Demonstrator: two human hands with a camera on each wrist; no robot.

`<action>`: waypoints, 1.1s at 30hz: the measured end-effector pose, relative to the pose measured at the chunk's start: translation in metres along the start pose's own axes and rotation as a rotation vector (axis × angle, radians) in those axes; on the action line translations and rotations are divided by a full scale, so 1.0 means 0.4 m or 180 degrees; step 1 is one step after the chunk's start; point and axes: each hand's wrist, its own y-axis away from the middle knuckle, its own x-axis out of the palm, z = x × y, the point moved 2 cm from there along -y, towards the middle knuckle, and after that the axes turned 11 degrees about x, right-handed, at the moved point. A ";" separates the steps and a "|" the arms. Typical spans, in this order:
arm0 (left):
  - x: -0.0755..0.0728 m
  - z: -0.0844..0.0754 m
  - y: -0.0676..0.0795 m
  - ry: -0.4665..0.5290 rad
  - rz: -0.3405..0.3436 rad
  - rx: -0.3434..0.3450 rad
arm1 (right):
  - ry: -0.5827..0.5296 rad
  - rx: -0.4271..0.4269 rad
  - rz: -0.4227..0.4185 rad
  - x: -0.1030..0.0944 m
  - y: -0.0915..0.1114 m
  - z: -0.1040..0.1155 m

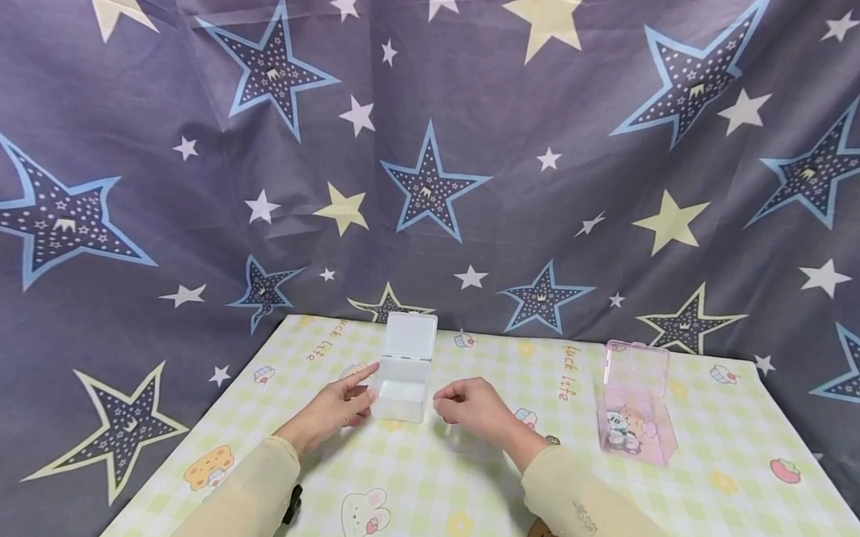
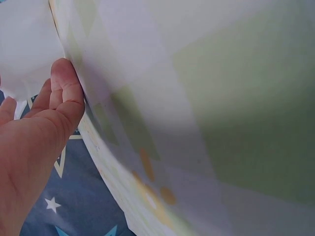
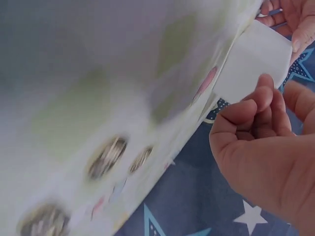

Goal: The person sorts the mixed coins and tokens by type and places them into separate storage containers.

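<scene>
A small white plastic box stands on the table with its lid tilted up at the back. My left hand is at the box's left side, fingers extended; whether they touch it is unclear. The left wrist view shows this hand beside the white wall. Near the box's right side is my right hand, its fingers bent. In the right wrist view, the right hand has loosely curled fingers, the thumb apart from the index finger, and nothing visible between them. The box appears behind its fingertips.
A pink see-through box, its lid raised, stands to the right with small character pieces inside. Several blurred round dark discs lie below the right forearm; one disc shows beside the sleeve. A starry curtain hangs behind the checked tablecloth.
</scene>
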 end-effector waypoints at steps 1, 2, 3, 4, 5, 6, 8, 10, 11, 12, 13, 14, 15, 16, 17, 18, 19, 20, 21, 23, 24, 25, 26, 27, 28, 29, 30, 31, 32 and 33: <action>0.000 0.001 -0.001 0.0005 -0.0010 -0.0014 | 0.0166 -0.0081 0.0004 -0.009 0.007 -0.004; 0.001 0.003 -0.002 0.0006 -0.0019 -0.0024 | 0.0316 -0.0147 0.0013 -0.018 0.014 -0.009; 0.000 0.005 -0.003 0.0001 -0.0022 -0.0030 | 0.0441 -0.0196 0.0023 -0.027 0.022 -0.013; 0.000 0.005 -0.004 -0.0002 -0.0033 -0.0040 | 0.0550 -0.0238 0.0023 -0.038 0.027 -0.019; 0.000 0.006 -0.004 -0.0007 -0.0038 -0.0047 | 0.0651 -0.0279 0.0014 -0.048 0.031 -0.025; -0.001 0.006 -0.004 -0.0013 -0.0045 -0.0063 | 0.0731 -0.0315 0.0008 -0.060 0.035 -0.033; -0.001 0.006 -0.003 -0.0042 -0.0049 -0.0072 | 0.0851 -0.0354 -0.0031 -0.085 0.042 -0.047; -0.001 0.005 -0.001 -0.0069 -0.0051 -0.0078 | 0.0938 -0.0347 -0.0122 -0.113 0.046 -0.063; -0.001 0.004 0.000 -0.0080 -0.0048 -0.0082 | 0.0966 -0.0326 -0.0165 -0.127 0.048 -0.072; 0.000 0.003 0.001 -0.0090 -0.0046 -0.0079 | 0.0974 -0.0289 -0.0201 -0.142 0.050 -0.080; 0.000 0.002 0.001 -0.0084 -0.0047 -0.0082 | 0.0974 -0.0249 -0.0240 -0.156 0.053 -0.088; 0.001 0.000 0.002 -0.0085 -0.0039 -0.0081 | 0.0961 -0.0202 -0.0273 -0.169 0.055 -0.096; 0.001 -0.001 0.001 -0.0081 -0.0036 -0.0083 | 0.0938 -0.0153 -0.0304 -0.181 0.057 -0.104; 0.002 -0.003 0.001 -0.0080 -0.0035 -0.0083 | 0.0929 -0.0115 -0.0334 -0.192 0.059 -0.111; 0.003 -0.004 0.000 -0.0073 -0.0036 -0.0086 | 0.0927 -0.0087 -0.0360 -0.202 0.060 -0.118; 0.003 -0.006 0.000 -0.0085 -0.0027 -0.0067 | 0.0919 -0.0059 -0.0374 -0.210 0.061 -0.125; 0.003 -0.006 -0.001 -0.0074 -0.0038 -0.0077 | 0.0924 -0.0028 -0.0379 -0.215 0.061 -0.130; 0.003 -0.007 -0.001 -0.0085 -0.0032 -0.0068 | 0.0933 -0.0001 -0.0380 -0.219 0.061 -0.135; 0.002 -0.007 -0.001 -0.0084 -0.0037 -0.0071 | 0.0959 0.0019 -0.0382 -0.221 0.059 -0.140; 0.002 -0.007 0.000 -0.0097 -0.0019 -0.0056 | 0.1039 0.0054 -0.0380 -0.220 0.056 -0.148; 0.002 -0.006 0.001 -0.0100 -0.0012 -0.0042 | 0.1082 0.0068 -0.0385 -0.218 0.055 -0.151; 0.001 -0.007 0.002 -0.0083 -0.0011 -0.0049 | 0.1121 0.0080 -0.0392 -0.216 0.053 -0.154; 0.001 -0.007 0.003 -0.0086 0.0004 -0.0034 | 0.1155 0.0086 -0.0403 -0.213 0.051 -0.157; 0.002 -0.007 0.004 -0.0078 0.0008 -0.0025 | 0.1183 0.0085 -0.0413 -0.210 0.050 -0.158; 0.003 -0.006 0.005 -0.0070 0.0013 -0.0013 | 0.1205 0.0090 -0.0417 -0.207 0.050 -0.160; 0.004 -0.005 0.004 -0.0061 0.0010 -0.0005 | 0.1220 0.0082 -0.0422 -0.204 0.049 -0.161; 0.004 -0.005 0.004 -0.0058 0.0008 0.0005 | 0.1229 0.0070 -0.0428 -0.201 0.048 -0.162; 0.005 -0.005 0.004 -0.0055 0.0009 0.0004 | 0.1243 0.0052 -0.0428 -0.199 0.047 -0.163; 0.005 -0.003 0.004 -0.0056 0.0002 0.0002 | 0.1252 0.0045 -0.0432 -0.197 0.047 -0.163; 0.005 -0.003 0.003 -0.0054 -0.0004 -0.0004 | 0.1266 0.0033 -0.0427 -0.195 0.048 -0.162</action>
